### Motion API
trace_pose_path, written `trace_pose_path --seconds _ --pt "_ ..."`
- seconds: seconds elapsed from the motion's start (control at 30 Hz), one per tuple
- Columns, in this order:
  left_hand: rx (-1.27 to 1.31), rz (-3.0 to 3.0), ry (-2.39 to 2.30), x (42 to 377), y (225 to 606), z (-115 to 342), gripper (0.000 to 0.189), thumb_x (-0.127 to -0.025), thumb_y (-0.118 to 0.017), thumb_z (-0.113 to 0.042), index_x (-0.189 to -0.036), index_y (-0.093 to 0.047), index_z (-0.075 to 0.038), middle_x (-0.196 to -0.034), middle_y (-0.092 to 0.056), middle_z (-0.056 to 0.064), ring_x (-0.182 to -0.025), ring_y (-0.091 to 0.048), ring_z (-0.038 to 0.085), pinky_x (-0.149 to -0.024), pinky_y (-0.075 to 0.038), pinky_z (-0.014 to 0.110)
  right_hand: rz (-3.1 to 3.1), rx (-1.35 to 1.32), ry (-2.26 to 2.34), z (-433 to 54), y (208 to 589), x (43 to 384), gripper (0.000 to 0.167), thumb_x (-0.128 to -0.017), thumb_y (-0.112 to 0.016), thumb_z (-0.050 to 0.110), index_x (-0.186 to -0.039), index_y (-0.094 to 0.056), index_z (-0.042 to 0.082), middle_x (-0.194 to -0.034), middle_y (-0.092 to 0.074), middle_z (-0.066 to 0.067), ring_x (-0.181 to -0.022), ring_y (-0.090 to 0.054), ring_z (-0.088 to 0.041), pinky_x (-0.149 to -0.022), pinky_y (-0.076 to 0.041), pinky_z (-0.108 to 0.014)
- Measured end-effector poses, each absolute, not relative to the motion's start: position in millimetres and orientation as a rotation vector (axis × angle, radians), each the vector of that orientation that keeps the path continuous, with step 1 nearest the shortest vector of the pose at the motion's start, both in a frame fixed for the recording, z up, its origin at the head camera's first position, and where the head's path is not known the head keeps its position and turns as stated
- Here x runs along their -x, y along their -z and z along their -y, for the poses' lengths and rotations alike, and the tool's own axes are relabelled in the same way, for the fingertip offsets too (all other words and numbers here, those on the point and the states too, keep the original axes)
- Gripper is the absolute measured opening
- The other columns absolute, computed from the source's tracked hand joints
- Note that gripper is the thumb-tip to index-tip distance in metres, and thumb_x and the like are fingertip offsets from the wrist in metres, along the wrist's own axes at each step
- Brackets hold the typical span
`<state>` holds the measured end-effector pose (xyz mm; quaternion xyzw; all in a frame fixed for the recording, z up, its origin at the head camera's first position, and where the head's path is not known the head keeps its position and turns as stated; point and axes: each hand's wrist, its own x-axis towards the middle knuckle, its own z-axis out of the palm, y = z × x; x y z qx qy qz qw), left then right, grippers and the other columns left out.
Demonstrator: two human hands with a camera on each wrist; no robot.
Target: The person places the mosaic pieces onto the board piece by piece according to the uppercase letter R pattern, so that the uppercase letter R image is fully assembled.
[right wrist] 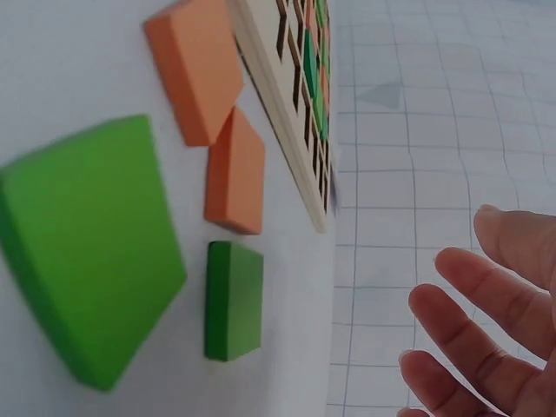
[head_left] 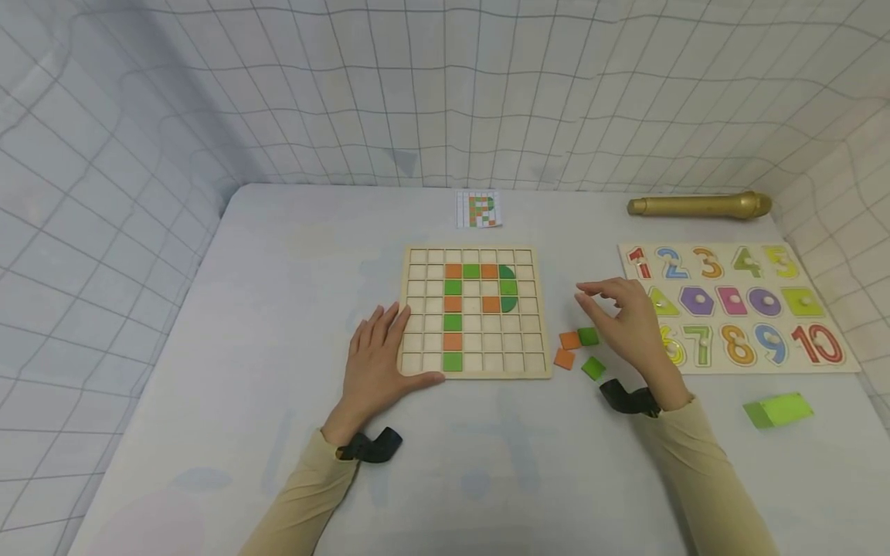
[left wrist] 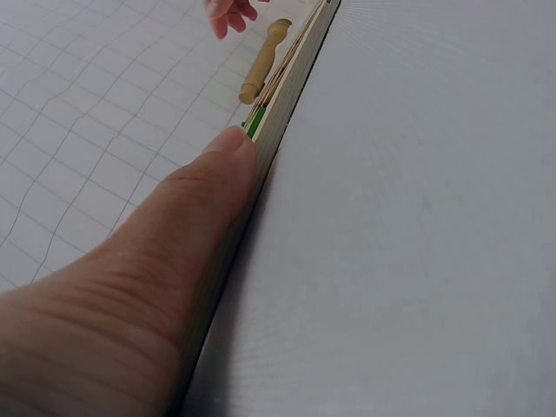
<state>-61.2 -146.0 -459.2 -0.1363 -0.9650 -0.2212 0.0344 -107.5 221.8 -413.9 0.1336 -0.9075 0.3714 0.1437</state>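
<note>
My left hand lies spread at the lower left corner of a wooden grid board. Its thumb presses along the board's front edge. Orange and green square tiles, plus two dark green rounded pieces, fill some cells of the grid. To the right of the board, my right hand hovers with thumb and fingers apart and nothing visible between them. Below it lie two loose orange tiles and two loose green tiles, close to the board's right side.
A small pattern card with a coloured letter R lies behind the board. On the right are a number and shape puzzle board, a gold microphone-shaped object and a light green block. Grid-patterned cloth surrounds the table.
</note>
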Motion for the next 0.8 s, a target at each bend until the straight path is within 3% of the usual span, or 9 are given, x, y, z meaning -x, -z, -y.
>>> trace_pose_path --seconds 0.23,0.57,0.8 --pt "0.416 2.976 0.681 61.5 458.5 145.9 0.115 -0.064 -0.071 -0.068 -0.151 -0.025 -0.009 -0.152 -0.024 0.015 -0.141 -0.010 0.030 -0.111 -0.007 0.048 2.696 -0.385 -1.052 -231.5 417.5 96.3 0.020 -0.089 -0.068 0.013 -0.104 -0.071 0.000 -0.098 -0.068 -0.013 -0.090 -0.050 -0.027 -0.071 -0.035 -0.038" --pt "0.422 2.960 0.689 62.4 461.1 146.1 0.114 -0.065 -0.071 -0.068 -0.151 -0.026 -0.010 -0.152 -0.024 0.014 -0.141 -0.011 0.030 -0.111 -0.008 0.049 2.840 -0.429 -1.042 -240.0 425.3 89.9 0.023 -0.087 -0.070 0.016 -0.105 -0.071 0.000 -0.102 -0.067 -0.014 -0.098 -0.050 -0.029 -0.082 -0.036 -0.044" --pt "0.422 2.967 0.684 62.0 461.2 146.7 0.113 -0.066 -0.070 -0.069 -0.151 -0.025 -0.010 -0.152 -0.025 0.014 -0.141 -0.011 0.030 -0.111 -0.008 0.049 2.864 -0.474 -1.002 -241.8 430.0 88.0 0.020 -0.083 -0.075 0.013 -0.100 -0.073 0.002 -0.097 -0.068 -0.013 -0.093 -0.051 -0.029 -0.078 -0.036 -0.042"
